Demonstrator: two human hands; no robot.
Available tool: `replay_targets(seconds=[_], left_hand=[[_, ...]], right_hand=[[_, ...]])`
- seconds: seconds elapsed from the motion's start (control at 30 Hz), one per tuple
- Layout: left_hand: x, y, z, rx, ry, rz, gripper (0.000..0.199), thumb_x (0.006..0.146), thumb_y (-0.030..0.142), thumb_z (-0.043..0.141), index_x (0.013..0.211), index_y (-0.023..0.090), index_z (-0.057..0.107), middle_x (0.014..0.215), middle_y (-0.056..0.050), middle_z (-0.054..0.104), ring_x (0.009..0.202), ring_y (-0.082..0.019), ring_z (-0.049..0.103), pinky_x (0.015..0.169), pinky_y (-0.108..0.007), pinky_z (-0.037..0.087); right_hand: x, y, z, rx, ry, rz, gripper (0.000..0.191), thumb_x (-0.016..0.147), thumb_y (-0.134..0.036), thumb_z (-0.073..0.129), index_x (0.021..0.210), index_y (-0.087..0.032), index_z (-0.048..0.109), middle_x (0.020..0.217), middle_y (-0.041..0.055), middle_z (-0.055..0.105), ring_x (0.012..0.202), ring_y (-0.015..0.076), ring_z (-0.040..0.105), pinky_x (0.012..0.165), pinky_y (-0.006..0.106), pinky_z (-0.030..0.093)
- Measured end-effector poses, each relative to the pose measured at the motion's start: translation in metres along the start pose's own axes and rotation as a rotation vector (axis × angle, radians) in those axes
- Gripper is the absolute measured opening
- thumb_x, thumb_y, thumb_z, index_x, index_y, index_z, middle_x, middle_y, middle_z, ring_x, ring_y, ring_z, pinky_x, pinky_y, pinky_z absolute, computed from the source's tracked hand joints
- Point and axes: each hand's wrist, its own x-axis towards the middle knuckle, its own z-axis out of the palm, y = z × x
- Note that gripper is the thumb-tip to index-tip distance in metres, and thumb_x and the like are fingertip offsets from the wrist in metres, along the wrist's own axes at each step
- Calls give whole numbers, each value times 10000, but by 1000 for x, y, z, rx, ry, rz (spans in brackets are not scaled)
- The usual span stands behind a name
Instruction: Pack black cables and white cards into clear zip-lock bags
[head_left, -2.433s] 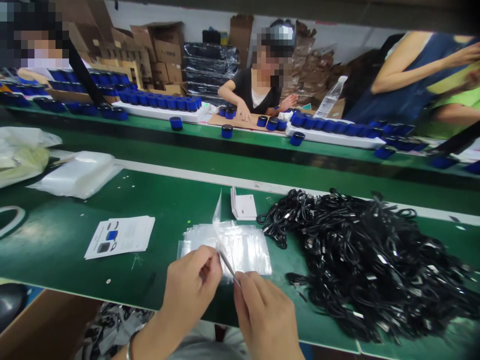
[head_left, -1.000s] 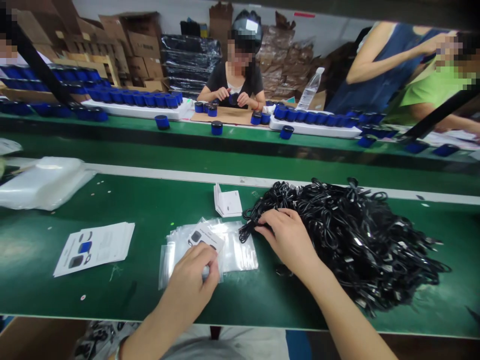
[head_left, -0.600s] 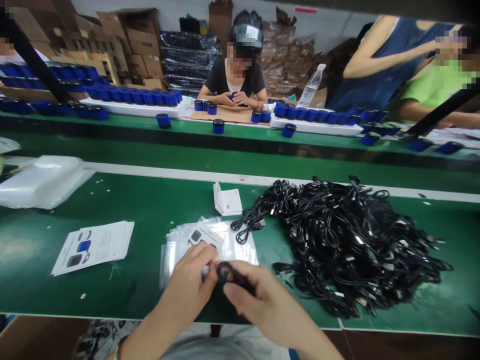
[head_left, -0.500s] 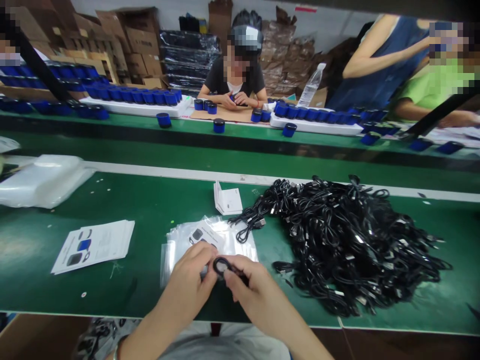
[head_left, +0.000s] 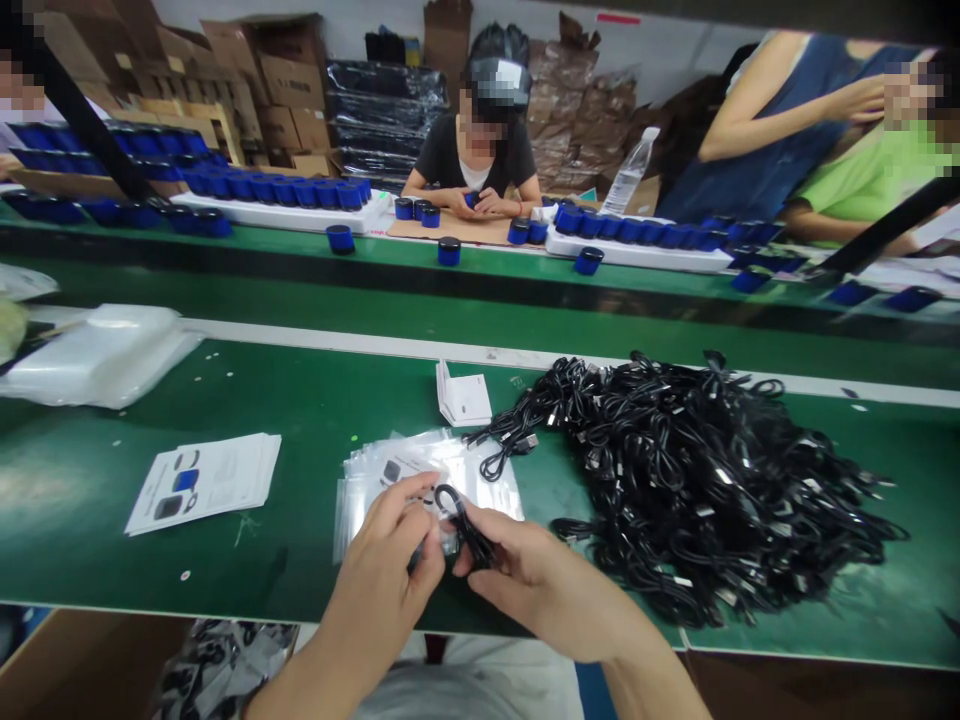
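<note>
Op: Right side?
Eng: Your right hand (head_left: 536,570) has its grip closed on a coiled black cable (head_left: 474,535), held above the table (head_left: 307,485), close to its near edge. The loop end sits right by your left fingertips (contact: can't tell).

Op: Left?
Eng: Your left hand (head_left: 394,545) is over the near side of the clear bags (head_left: 501,490), fingers curled in. Can't tell what that grip pinches, your own fingers hide it. A printed card (head_left: 401,470) shows just past them, partly covered.

Op: Rest of the table?
Eng: Leaflet stack (head_left: 202,485) left of your bags, in from the near edge. Folded booklet (head_left: 469,400) behind the bags, toward the far edge. Cable heap (head_left: 697,500) on the right, spanning nearly far edge to near edge. White plastic bundle (head_left: 112,355) at the far edge, left end. Across from you, a co-worker (head_left: 474,160) handles a blue item (head_left: 471,199).
</note>
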Motion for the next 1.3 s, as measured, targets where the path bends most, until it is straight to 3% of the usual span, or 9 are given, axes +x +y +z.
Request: replay_targets(seconds=[0.27, 0.5, 0.63, 0.83, 1.03, 1.1, 1.17, 1.23, 1.3], left_hand=[[-12, 3, 6, -49, 30, 61, 174, 868, 91, 406, 752, 202, 472, 1378, -107, 460, 1151, -236, 502, 902, -390, 489], [-7, 12, 5, 0, 57, 124, 192, 851, 50, 403, 751, 205, 454, 1353, -113, 469, 1240, -253, 415, 955, -428, 434], [-8, 15, 5, 15, 70, 126, 193, 841, 49, 418, 740, 210, 451, 1328, -113, 493, 1229, -245, 435, 955, -412, 439], [-12, 16, -2, -45, 5, 126, 148, 862, 95, 417, 792, 214, 470, 1363, -134, 475, 1246, -211, 451, 997, -355, 410], [3, 3, -27, -122, -120, 156, 76, 850, 167, 510, 871, 239, 523, 1475, -60, 364, 1377, -277, 273, 1111, -576, -55], [11, -7, -39, -200, -172, 1, 304, 801, 295, 629, 1076, 261, 506, 1480, -94, 350, 1347, -329, 315, 1098, -617, 9], [18, -16, -49, -324, -268, -236, 571, 755, 387, 684, 1247, 279, 415, 1414, -113, 434, 1249, -341, 446, 1061, -587, 244], [21, -21, -55, -503, -384, -448, 567, 783, 418, 647, 1272, 264, 404, 1189, -93, 610, 1028, -289, 607, 892, -454, 475], [21, -20, -55, -689, -447, -561, 465, 822, 413, 596, 1220, 224, 447, 896, -37, 682, 792, -213, 652, 721, -331, 538]], right_hand=[[-5, -1, -10, -34, -120, -18, 427, 870, -140, 461, 1285, -234, 494, 985, 20, 631, 835, 163, 630, 770, 271, 512], [13, 15, 21, -67, 441, 190, 98, 772, -206, 574, 683, -192, 612, 558, -32, 573, 485, 130, 561, 511, 221, 431], [21, 24, 32, -232, 825, 200, 205, 631, -233, 694, 678, -211, 495, 587, -38, 525, 547, 145, 506, 550, 242, 406], [22, 25, 29, 42, 424, 110, 245, 747, -249, 602, 601, -208, 410, 485, -88, 376, 457, 86, 327, 446, 201, 261], [13, 7, 13, -76, 304, 8, 299, 807, -185, 563, 569, -190, 383, 546, -75, 324, 537, 87, 297, 493, 215, 231], [10, 3, 6, -51, 269, -13, 292, 819, -180, 560, 576, -186, 399, 567, -68, 344, 559, 89, 314, 512, 213, 249], [8, 1, 0, 31, 240, -26, 274, 831, -200, 564, 587, -181, 441, 579, -61, 390, 571, 90, 346, 530, 208, 282], [7, 2, -3, 128, 208, -30, 274, 840, -226, 570, 587, -174, 480, 580, -48, 456, 573, 91, 398, 547, 205, 323], [8, 6, -2, 241, 207, 8, 230, 821, -249, 611, 621, -172, 528, 575, -41, 510, 560, 90, 454, 555, 202, 368]])
